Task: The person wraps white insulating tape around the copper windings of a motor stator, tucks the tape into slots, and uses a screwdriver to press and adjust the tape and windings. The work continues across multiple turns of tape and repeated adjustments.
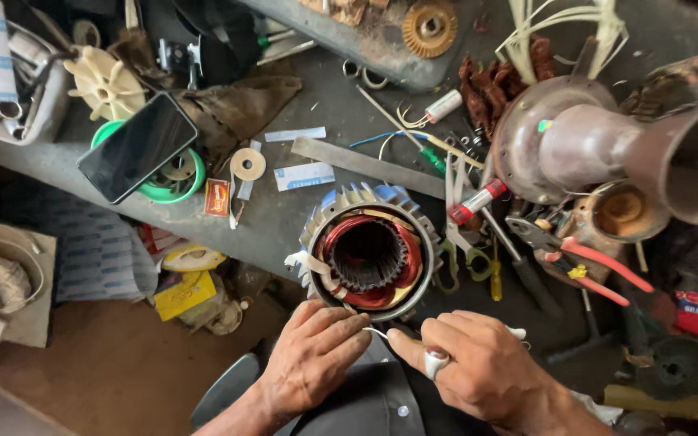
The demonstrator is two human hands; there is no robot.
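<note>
At the bench's near edge stands a finned motor stator [367,252], copper windings filling its slotted bore. Just below it, the left hand [314,355] and right hand [478,365] each pinch an end of a thin white wire [379,332] between closed fingertips.

- The motor stator [367,257] had shiny copper-red windings, a dark ribbed core inside, and a silvery finned shell with a bluish tint.
- Just right of the stator, the pliers [583,262] had red-orange handles with a bit of yellow.
- Well left of the stator, a black phone [137,147] lay on a green spool [173,182].
- Above-left of the stator, a cream tape roll [247,164] and a small red box [217,198].
- Just below the stator, the right hand [478,367] wore a pale white ring.
</note>
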